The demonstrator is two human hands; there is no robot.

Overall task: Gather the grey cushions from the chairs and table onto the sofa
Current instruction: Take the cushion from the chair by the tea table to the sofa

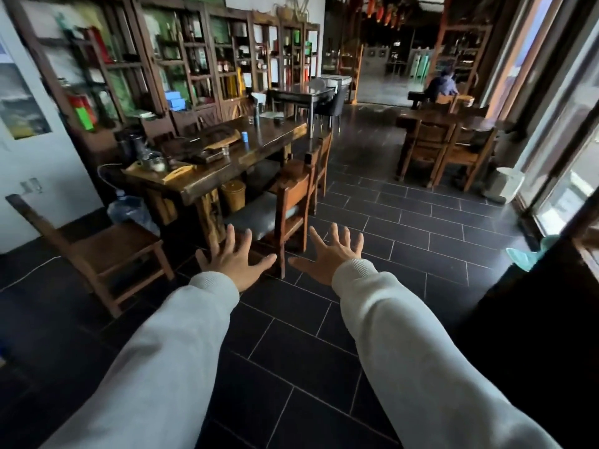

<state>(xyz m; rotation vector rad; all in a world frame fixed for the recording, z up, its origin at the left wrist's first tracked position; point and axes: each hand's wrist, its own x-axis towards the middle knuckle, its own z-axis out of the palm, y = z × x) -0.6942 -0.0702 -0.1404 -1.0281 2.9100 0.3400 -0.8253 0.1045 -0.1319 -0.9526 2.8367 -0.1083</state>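
Note:
A grey cushion (256,213) lies on the seat of a wooden chair (293,202) tucked against the long wooden table (227,157). My left hand (231,259) is stretched out just in front of that cushion, fingers spread and empty. My right hand (330,254) is beside it to the right, over the dark floor tiles, also spread and empty. Both arms wear light grey sleeves. A second chair (321,157) stands further along the table; its seat is dark and hard to read. No sofa is in view.
A bare wooden chair (107,251) stands at the left. Under the table are a water jug (129,210) and a yellow bucket (233,194). Tea ware covers the table. Shelves line the left wall. Another table with chairs (450,144) and a seated person (440,87) are at the back right.

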